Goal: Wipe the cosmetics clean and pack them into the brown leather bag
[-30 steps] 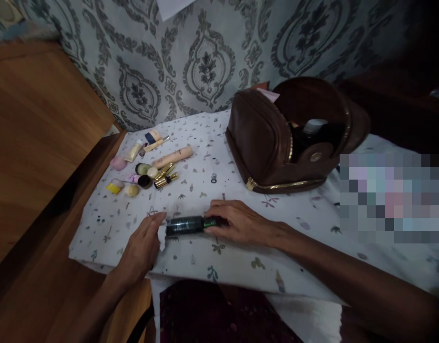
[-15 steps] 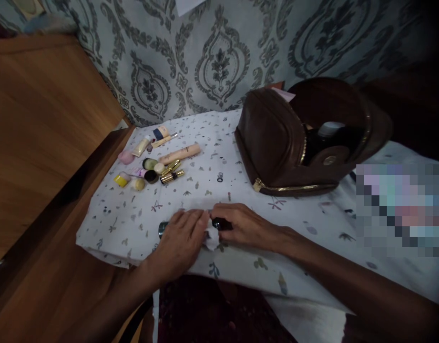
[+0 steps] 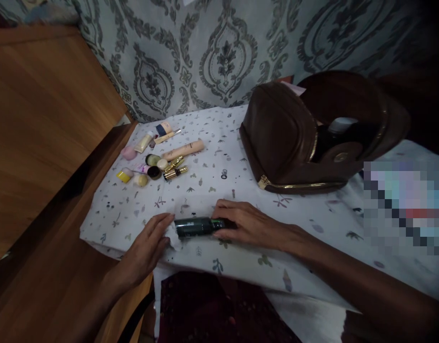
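A dark green bottle (image 3: 193, 227) lies on its side near the front edge of the cloth-covered table (image 3: 133, 224). My right hand (image 3: 240, 221) grips its black cap end, fingers closed round it. At the other end, my left hand (image 3: 151, 240) holds a crumpled white wipe (image 3: 174, 236) against the base of the bottle. Its fingers are bent and pressed on the wipe. The label on the bottle is too small to read.
Several cosmetics lie at the left, among them a peach tube (image 3: 183, 150), a gold lipstick (image 3: 175, 173) and a pink sponge (image 3: 128, 152). An open brown leather bag (image 3: 280, 138) stands at the right. A wooden cabinet (image 3: 55, 105) borders the left side.
My left hand has slid left along the bottle with the white wipe, from near the cap to the base, uncovering the bottle's body. My right hand still holds the cap end.
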Motion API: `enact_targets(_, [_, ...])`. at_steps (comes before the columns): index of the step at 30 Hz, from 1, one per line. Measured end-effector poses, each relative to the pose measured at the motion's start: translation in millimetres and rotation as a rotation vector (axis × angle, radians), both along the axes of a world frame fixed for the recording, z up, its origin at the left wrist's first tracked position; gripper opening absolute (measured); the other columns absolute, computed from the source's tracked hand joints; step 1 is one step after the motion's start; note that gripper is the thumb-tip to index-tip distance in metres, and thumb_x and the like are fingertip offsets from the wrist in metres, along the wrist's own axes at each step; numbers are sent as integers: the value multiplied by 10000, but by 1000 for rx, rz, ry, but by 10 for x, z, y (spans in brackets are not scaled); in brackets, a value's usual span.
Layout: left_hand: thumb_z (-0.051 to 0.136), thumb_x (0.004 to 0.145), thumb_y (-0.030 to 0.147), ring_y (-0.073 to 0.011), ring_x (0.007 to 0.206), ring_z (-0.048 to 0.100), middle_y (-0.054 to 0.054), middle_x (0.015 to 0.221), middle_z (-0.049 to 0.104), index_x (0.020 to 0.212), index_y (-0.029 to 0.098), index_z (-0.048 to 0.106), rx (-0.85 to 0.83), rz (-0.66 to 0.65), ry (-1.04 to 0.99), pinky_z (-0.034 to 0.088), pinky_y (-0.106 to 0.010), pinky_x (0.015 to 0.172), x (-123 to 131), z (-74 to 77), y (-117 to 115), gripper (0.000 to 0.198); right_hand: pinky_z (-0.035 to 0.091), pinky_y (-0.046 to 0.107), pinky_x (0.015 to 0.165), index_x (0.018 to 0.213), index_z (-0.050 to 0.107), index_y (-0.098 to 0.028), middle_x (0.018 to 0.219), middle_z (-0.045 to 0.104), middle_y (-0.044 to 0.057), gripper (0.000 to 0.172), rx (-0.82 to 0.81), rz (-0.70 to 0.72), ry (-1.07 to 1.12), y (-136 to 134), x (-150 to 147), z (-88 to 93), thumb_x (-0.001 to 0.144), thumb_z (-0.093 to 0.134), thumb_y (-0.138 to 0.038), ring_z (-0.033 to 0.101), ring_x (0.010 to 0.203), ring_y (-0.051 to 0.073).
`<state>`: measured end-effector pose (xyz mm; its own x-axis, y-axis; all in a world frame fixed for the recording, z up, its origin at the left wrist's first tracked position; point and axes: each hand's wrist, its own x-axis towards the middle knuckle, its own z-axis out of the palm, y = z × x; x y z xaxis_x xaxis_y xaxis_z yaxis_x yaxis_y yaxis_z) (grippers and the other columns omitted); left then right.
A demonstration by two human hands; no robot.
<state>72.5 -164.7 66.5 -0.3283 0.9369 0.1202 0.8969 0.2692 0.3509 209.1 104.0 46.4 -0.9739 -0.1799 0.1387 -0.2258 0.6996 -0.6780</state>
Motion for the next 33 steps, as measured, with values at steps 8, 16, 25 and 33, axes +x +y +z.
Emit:
enact_targets(8, [397, 984, 161, -197, 1116, 576, -93, 1185, 581, 1360, 242, 451, 201, -20, -17, 502, -350, 931, -87, 69, 325, 388, 491, 297, 714, 1033, 628, -163, 1004, 590, 65, 142, 73, -142, 100, 29, -20, -94, 893, 601, -153, 599, 818, 171])
enact_targets(16, [328, 1002, 192, -251, 1052, 611, -160, 1160, 650, 1331, 96, 442, 46, -142, 414, 462, -460, 941, 275, -19, 998, 361, 523, 346, 788, 1067, 606, -165, 1011, 590, 68, 240, 30, -111, 198, 55, -25, -138, 833, 650, -136, 596, 891, 195])
enact_targets(25, [404, 973, 241, -257, 996, 617, -130, 1104, 667, 1248, 136, 524, -14, -50, 474, 495, -426, 870, 72, -83, 630, 318, 478, 300, 720, 1080, 629, -169, 919, 604, 38, 219, -56, -87, 103, 97, -17, -72, 863, 654, -190, 576, 797, 163])
enact_targets(33, [378, 956, 179, -262, 1116, 566, -128, 1264, 578, 1460, 214, 340, 57, 31, 279, 497, -411, 905, -81, -210, 67, 507, 449, 293, 700, 990, 644, -160, 904, 607, 53, 180, -24, -97, -14, 54, 1, 27, 885, 642, -306, 570, 777, 168])
